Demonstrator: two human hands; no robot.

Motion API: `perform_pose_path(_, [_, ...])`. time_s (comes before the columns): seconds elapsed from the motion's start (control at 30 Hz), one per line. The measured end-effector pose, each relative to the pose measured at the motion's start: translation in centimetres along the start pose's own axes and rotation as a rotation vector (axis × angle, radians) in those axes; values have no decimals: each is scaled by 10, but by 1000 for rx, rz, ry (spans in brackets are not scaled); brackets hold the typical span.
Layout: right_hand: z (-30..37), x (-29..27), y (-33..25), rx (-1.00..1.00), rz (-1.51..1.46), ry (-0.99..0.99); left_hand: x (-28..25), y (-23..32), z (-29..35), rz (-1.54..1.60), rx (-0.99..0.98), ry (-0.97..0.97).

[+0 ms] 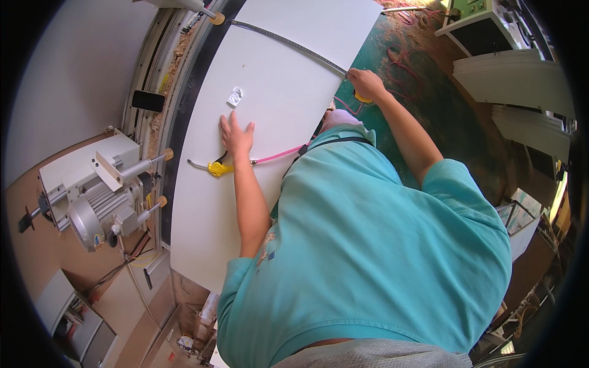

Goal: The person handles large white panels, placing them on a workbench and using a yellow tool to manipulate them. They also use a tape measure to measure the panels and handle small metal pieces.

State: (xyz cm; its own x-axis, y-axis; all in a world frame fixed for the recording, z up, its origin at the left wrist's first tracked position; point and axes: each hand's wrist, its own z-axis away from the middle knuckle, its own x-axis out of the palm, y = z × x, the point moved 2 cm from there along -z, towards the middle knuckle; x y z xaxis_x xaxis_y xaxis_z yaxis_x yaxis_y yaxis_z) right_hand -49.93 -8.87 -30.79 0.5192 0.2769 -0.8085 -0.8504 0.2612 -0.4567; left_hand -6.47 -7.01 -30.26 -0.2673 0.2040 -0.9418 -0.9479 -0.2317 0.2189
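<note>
A large white panel point(202, 227) lies in front of me. My left hand point(236, 136) rests on it palm down, fingers spread, holding nothing. Just beyond the fingertips is a small crumpled whitish scrap point(235, 96). Beside my left wrist lies a yellow air blow gun point(218, 168) with a pink hose point(279, 153). At the panel's right edge, my right hand point(366, 86) is closed on a tape measure point(294, 45). The measure's blade stretches across the panel to its far left edge; part of its yellow case shows below the hand.
Along the panel's left side runs a dark machine rail point(184, 110) with sawdust next to it. A motor unit point(101, 211) and rods with round tan ends stand at left. To the right are a green floor point(405, 122), hoses, a green-topped machine point(475, 21) and stacked pale panels point(509, 86).
</note>
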Motion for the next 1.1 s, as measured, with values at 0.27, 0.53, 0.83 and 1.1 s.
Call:
perform_pose_path(0.27, [-9,3,8,-16,-28,-80,2,-2,-1,-7,8,-2])
perform_pose_path(0.53, [-16,6,14,-74,-52,-91,5,-6,-4,-7,1,-13])
perform_pose_path(0.83, [-18,14,19,-69,-37,-63,6,-6,-4,-3,9,-2])
perform_pose_path(1.1, [-14,12,14,-54,-27,-45,4,-5,-2,-1,0,-10])
